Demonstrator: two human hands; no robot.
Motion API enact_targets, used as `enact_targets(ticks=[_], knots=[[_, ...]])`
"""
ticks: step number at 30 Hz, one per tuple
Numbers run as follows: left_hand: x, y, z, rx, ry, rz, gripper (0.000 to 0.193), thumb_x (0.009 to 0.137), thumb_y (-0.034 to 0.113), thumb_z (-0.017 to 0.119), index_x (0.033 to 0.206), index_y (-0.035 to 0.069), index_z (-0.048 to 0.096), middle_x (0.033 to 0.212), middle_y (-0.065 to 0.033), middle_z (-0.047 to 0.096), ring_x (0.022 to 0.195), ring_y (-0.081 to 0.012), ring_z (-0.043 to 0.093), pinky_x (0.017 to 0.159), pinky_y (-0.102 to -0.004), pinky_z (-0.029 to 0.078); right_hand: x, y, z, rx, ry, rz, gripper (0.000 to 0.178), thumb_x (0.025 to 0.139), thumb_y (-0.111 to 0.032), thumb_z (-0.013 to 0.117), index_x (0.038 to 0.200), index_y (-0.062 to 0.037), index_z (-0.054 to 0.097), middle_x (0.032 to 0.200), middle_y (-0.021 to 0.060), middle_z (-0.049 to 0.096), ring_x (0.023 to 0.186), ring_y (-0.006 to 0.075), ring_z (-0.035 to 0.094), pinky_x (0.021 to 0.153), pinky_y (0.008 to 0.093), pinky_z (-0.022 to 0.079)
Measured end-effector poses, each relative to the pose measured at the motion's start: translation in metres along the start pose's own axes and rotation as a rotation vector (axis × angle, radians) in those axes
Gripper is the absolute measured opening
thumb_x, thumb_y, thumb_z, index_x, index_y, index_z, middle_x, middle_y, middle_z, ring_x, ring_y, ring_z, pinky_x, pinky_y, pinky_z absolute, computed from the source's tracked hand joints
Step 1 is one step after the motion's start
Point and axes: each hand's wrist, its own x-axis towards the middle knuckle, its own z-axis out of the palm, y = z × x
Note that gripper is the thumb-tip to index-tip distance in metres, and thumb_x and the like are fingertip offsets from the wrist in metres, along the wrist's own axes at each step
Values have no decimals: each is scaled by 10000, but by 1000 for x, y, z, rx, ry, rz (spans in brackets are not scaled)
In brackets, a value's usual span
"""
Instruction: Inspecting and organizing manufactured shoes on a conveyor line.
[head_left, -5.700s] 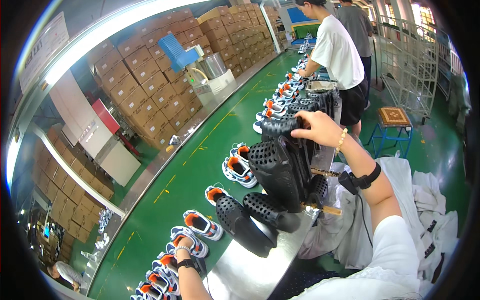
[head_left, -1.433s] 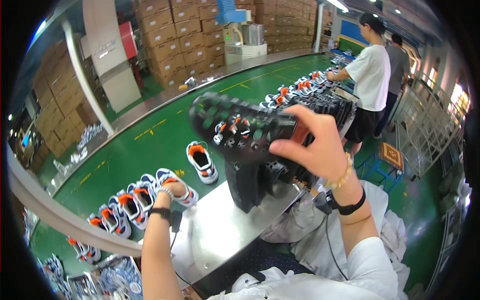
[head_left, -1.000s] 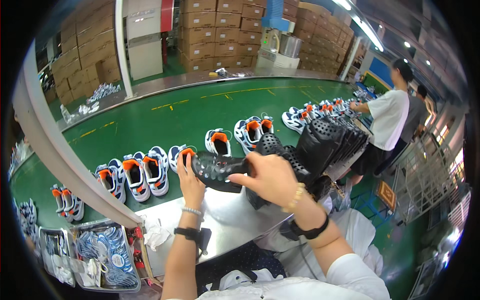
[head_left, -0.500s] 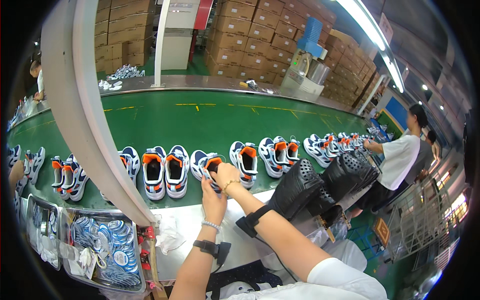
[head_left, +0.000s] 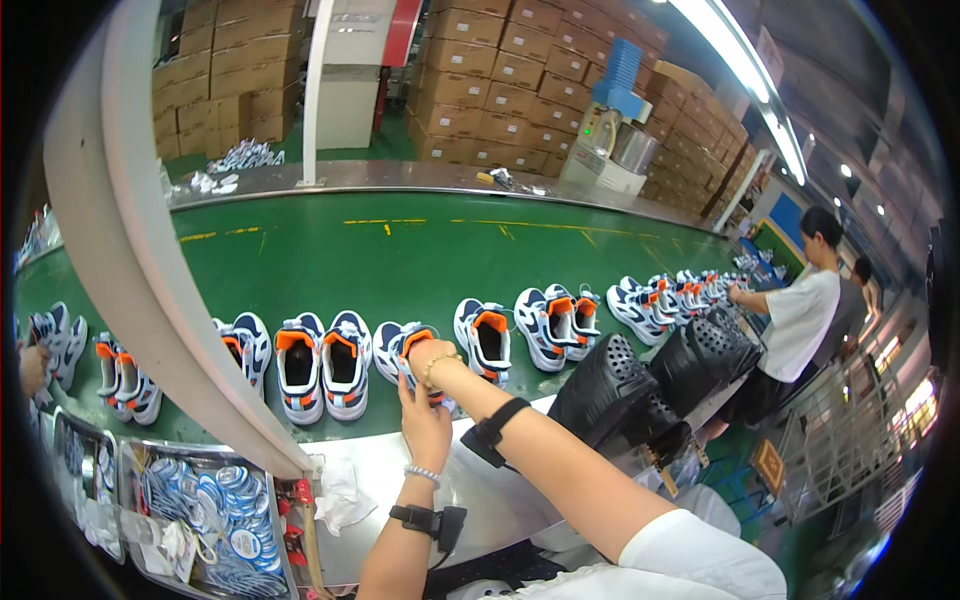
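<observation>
Where the green work surface [head_left: 400, 265] meets the metal ledge [head_left: 480, 515], one sneaker [head_left: 412, 340], white and navy with orange collar, between both hands; whether it rests or is lifted cannot be told.

Right hand [head_left: 432, 365]: reaching over, fingers inside the collar and hidden, so whether they pinch or spread cannot be told.

Left hand [head_left: 426, 432]: laid against the sneaker's near side, one digit pointing up along it; the rest covered, so a full clasp cannot be told. Apparently a brace against the right hand's push.

Shoe pair [head_left: 322, 368]: just left, toes away, openings facing the wearer, seemingly for easy reach.

Black perforated forms [head_left: 603, 385]: standing upright, bunched at right, probably to save room.

Metal tray [head_left: 278, 535]: lower left, holding blue-and-white pieces [head_left: 235, 535], presumably near for picking.

White crumpled sheet [head_left: 342, 497]: on the ledge, beside the tray.

Differences: a second ago the right hand holds a black form; now none is visible in it. Half a second ago its fingers are at the collar; now they sit deeper.
</observation>
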Motion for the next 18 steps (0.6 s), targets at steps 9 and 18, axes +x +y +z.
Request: enact_targets(ticks=[9,18], knots=[[7,7,-13,-149,-42,106,354,797,-26,560,1140,38,499,1466,-259,264,1230,-414,448,958,-423,418,-134,7,15,588,816,-30,280,886,-285,570,1076,-81,591,691,127,641,619,317,642,584,417,513],[24,64,34,263,-235,618,383,813,181,649,1116,-11,514,1331,-240,453,1265,-405,404,1051,-440,331,-397,189,-28,519,1399,214,268,837,-181,654,1090,-100,619,643,60,604,515,210,582,528,313,476]])
